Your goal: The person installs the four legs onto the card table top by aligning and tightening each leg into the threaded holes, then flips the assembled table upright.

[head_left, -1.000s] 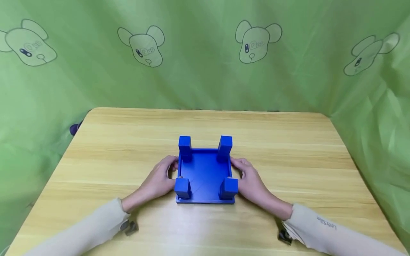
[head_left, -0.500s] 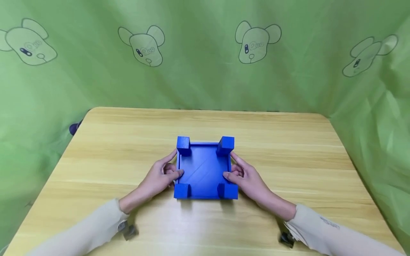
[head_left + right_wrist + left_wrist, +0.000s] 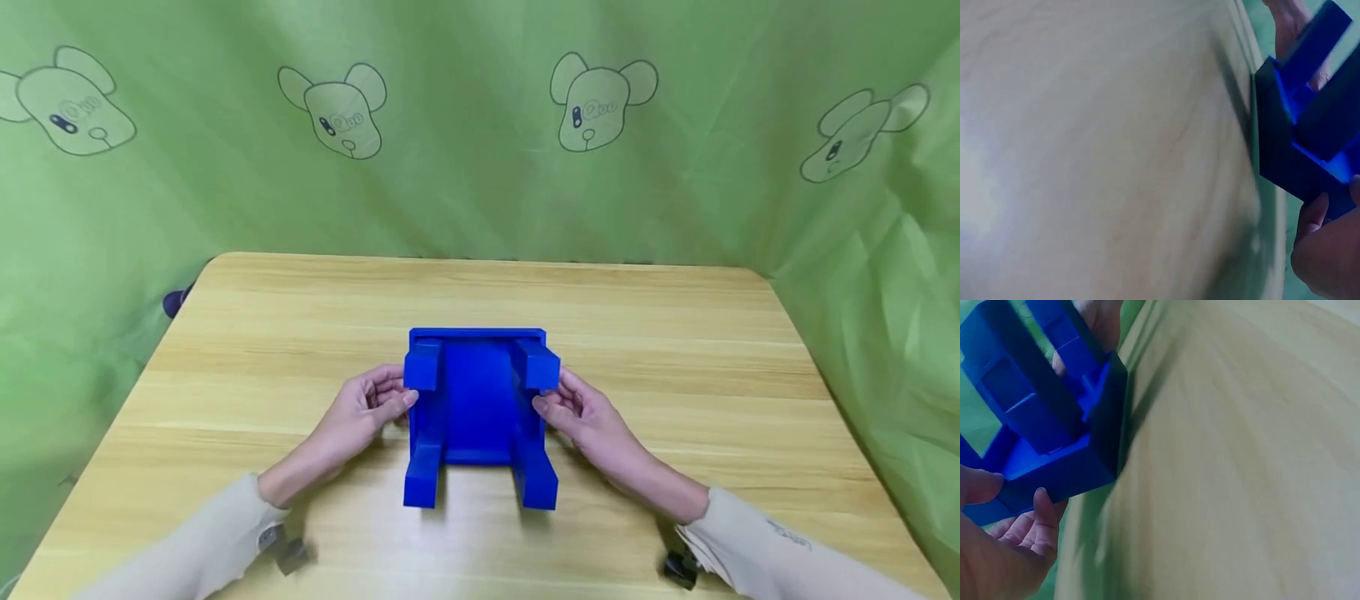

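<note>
A small blue stool-like piece, a square rimmed top with a leg at each corner, is tipped so its legs point toward the head camera. My left hand grips its left side, thumb over the rim and fingers behind. On the opposite side my right hand holds the rim the same way. In the left wrist view, the thumb lies on the edge of the blue stool with fingers curled underneath. The right wrist view has the blue stool at its right, fingers on its lower edge.
A wood-grain table lies under the hands. Green fabric with mouse-head drawings hangs behind and at both sides. Small dark devices hang at both sleeve cuffs, and a dark purple object shows beyond the table's left edge.
The blue stool has tipped from legs-up to legs facing the head camera, its far edge raised. Both thumbs have come over the rim, and the hands have spread slightly apart.
</note>
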{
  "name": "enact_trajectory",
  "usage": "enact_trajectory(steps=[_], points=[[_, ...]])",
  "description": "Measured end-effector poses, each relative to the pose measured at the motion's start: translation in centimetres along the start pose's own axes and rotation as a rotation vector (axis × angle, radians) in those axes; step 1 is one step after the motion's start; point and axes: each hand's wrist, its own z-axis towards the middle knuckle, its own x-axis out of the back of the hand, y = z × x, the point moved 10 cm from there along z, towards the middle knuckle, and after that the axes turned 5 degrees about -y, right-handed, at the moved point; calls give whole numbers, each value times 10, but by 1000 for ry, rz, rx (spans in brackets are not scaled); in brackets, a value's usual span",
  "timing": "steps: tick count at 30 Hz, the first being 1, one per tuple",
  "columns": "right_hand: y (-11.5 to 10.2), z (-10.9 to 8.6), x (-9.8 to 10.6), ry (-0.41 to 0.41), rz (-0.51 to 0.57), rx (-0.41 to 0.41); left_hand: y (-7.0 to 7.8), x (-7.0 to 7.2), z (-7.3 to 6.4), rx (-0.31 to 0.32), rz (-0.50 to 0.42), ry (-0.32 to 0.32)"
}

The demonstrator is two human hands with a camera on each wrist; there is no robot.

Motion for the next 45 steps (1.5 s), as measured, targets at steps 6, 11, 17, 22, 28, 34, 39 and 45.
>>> enact_trajectory(steps=[6,11,17,22,28,34,39,45], points=[[-26,-3,8,32,1,23,20,2,-4,-85,0,16],[-49,-5,12,64,-143,127,36,1,-8,-194,-18,9],[-62,-8,15,105,-285,193,49,2,-11,-260,28,48],[-75,-14,16,131,-327,273,65,0,-16,-399,79,80],[-97,-23,17,176,-457,413,84,3,-28,-587,297,148],[-102,-28,16,163,-474,472,87,0,-34,-671,275,67],[-104,-31,16,183,-530,478,89,-4,-39,-714,245,14],[-98,-33,24,212,-460,390,93,-10,-42,-744,307,5]])
